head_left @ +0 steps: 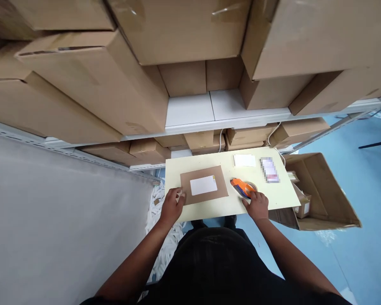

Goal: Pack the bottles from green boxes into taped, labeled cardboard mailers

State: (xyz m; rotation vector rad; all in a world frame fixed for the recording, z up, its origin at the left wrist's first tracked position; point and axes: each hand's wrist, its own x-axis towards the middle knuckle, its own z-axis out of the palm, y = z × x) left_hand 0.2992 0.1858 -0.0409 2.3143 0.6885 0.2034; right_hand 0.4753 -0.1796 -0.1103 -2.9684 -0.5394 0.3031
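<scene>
A flat brown cardboard piece [205, 202] lies on the small cream table [276, 195], with a white label [203, 185] on its upper face. My left hand [172, 206] is at the cardboard's left edge, fingers curved and thumb apart, near its lower corner. To the right, an orange and blue tape dispenser [240, 186] rests on its side with a roll of tape behind it. My right hand [257, 206] has its fingers and thumb around the dispenser's near end.
White cards [244, 160] and a blurred-out phone-like item [269, 170] lie toward the table's back. An open carton [328, 190] with small boxes stands at the right. Shelves [190, 123] of cardboard boxes rise ahead; a grey wall [66, 212] borders the left, with white paper strips on the floor.
</scene>
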